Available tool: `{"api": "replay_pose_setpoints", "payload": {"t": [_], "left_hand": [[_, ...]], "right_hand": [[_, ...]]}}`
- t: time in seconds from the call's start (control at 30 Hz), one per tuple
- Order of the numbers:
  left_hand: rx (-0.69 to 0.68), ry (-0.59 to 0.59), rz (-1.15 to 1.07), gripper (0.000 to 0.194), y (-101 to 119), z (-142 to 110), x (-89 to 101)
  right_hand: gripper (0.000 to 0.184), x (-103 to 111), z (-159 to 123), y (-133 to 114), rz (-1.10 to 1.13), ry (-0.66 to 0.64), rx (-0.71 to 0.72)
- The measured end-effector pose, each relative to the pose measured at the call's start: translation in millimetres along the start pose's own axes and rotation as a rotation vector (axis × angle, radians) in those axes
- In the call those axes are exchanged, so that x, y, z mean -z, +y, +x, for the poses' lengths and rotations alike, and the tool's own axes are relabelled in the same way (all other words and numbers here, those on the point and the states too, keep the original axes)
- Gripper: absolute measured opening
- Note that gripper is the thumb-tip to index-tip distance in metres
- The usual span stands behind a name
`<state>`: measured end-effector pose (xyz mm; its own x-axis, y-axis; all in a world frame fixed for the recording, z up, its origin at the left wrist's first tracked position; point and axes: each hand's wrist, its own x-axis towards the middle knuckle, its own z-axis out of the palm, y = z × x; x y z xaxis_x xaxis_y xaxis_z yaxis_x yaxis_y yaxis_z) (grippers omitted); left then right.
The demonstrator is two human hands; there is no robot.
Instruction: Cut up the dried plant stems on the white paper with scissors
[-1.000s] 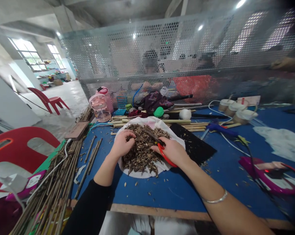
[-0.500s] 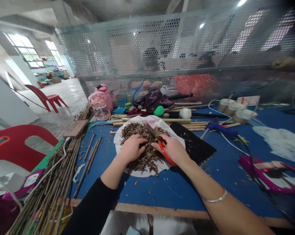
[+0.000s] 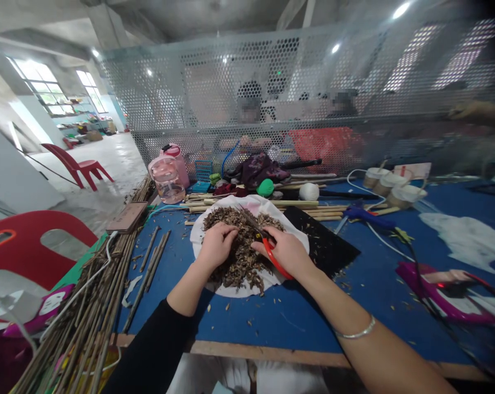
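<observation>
A heap of brown dried plant bits [image 3: 247, 271] lies on a round white cloth-like sheet [image 3: 197, 230] on the blue table. My right hand [image 3: 290, 254] grips red-handled scissors [image 3: 275, 260], their dark blades pointing up and left over the heap. My left hand [image 3: 216, 247] is over the heap's left side, its thumb and fingers drawn together. Whatever sits between those fingertips is too small or hidden to make out. A gap with loose bits separates the two hands.
Long dry stems [image 3: 95, 284] lie along the left edge, with a phone [image 3: 127, 216] on top. Behind the heap are bamboo sticks [image 3: 325, 213], a pink bottle [image 3: 167, 180] and yarn balls [image 3: 308, 191]. A black sheet [image 3: 333, 241] and lidded cups [image 3: 403, 197] are right.
My left hand has shifted a little left, away from the scissors, and its fingers have drawn together. The right hand still holds the scissors in nearly the same place.
</observation>
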<state>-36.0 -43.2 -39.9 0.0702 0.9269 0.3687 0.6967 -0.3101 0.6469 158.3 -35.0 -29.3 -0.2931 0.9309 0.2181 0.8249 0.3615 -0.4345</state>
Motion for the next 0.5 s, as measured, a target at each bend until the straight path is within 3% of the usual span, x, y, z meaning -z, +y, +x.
{"api": "replay_pose_setpoints", "payload": {"t": [0.2,0.5], "left_hand": [[0.078,-0.023,-0.14,0.031,4.9,-0.8,-0.7],[-0.026,-0.122,-0.243,0.026,10.2,-3.0,0.2]], "right_hand": [[0.054,1.7,-3.5,-4.1,0.008,-0.009,0.127],[0.07,-5.9,-1.4,2.9,0.086,-0.01,0.316]]}}
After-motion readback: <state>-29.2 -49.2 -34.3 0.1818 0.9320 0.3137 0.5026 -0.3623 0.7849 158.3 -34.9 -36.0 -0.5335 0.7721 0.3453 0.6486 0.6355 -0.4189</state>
